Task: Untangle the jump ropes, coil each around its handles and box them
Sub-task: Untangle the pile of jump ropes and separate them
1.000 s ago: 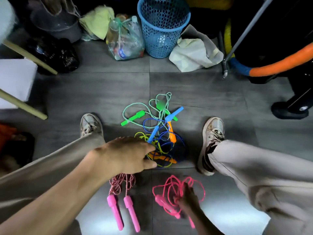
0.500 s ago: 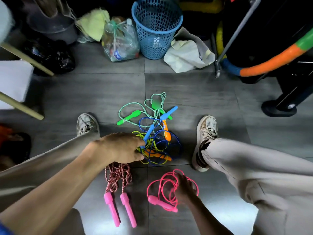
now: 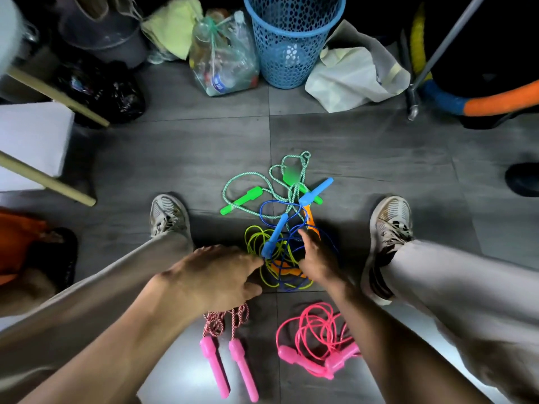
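Note:
A tangle of jump ropes lies on the grey floor between my feet. It holds a green cord (image 3: 248, 182) with green handles, a blue rope with blue handles (image 3: 275, 234), a yellow rope (image 3: 253, 237) and orange handles (image 3: 310, 221). My left hand (image 3: 210, 275) has its fingertips at the lower end of the blue handle, and its grip is hidden. My right hand (image 3: 318, 260) lies on the tangle's right side with fingers spread over the blue rope. A loose pink rope (image 3: 315, 339) and a red-white rope with pink handles (image 3: 227, 316) lie nearer me.
A blue mesh basket (image 3: 291, 42), a clear bag of bottles (image 3: 224, 56) and a crumpled pale bag (image 3: 350, 77) stand at the back. A white box (image 3: 32, 138) and wooden sticks are at the left, and an orange-blue hoop (image 3: 495, 100) at the right. My shoes flank the tangle.
My right hand let go of the pink rope and moved forward onto the tangle. My left hand stayed at the tangle's near edge.

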Demonstrator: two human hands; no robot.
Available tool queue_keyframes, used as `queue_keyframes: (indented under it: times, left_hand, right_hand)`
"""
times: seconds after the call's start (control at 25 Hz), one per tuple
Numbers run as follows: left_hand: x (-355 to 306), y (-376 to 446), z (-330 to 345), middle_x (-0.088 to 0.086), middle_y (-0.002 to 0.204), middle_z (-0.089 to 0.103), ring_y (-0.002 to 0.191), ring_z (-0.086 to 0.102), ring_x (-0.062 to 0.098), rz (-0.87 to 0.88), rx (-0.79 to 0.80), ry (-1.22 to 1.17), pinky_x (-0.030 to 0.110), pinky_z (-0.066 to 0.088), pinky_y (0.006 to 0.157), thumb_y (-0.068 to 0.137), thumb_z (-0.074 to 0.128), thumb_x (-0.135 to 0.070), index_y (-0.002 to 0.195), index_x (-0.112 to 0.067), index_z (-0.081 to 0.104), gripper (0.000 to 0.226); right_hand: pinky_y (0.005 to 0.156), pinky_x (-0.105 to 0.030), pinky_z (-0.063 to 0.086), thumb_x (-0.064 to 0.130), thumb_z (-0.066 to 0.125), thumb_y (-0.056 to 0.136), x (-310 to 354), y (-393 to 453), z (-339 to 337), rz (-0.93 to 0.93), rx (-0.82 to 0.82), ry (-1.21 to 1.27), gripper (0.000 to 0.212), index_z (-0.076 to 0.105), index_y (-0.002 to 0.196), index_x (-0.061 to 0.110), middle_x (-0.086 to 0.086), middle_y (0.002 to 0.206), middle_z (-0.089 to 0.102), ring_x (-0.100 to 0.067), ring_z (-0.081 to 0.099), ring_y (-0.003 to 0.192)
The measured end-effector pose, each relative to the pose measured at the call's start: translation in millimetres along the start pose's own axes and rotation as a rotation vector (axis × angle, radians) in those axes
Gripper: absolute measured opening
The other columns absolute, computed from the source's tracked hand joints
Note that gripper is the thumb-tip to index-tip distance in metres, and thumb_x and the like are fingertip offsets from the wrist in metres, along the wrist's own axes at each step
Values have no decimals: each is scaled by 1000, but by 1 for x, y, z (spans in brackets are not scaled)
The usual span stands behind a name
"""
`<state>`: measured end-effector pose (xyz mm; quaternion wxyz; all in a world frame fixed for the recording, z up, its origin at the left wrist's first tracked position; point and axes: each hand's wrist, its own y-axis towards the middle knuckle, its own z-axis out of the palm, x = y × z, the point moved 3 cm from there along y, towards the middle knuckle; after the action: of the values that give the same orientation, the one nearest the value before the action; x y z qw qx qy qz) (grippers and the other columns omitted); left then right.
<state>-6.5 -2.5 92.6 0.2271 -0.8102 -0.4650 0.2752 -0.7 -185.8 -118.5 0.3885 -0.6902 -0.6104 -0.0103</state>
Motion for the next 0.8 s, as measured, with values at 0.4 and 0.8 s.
queue_keyframes:
  times: [0.4, 0.8]
  left_hand:
    - [-17, -5, -20, -8, 136, 53, 128, 47, 16, 39, -17, 0, 29, 40, 103, 94, 46, -51, 139, -37, 39, 48]
    - [-25, -12, -93, -6, 109, 65, 103, 61, 18, 27, -458, -392, 26, 45, 81, 78, 71, -40, 122, -34, 53, 48]
  right_hand:
    - [40, -19, 39, 29, 61, 92, 15, 6, -55, 110, 358, 47, 17, 68, 86, 15, 0, 47, 48, -8, 43, 29]
    - [42, -22, 43, 13, 66, 86, 187, -111, -262, -357, 330, -67, 11, 77, 84, 10, -4, 56, 50, -9, 40, 48]
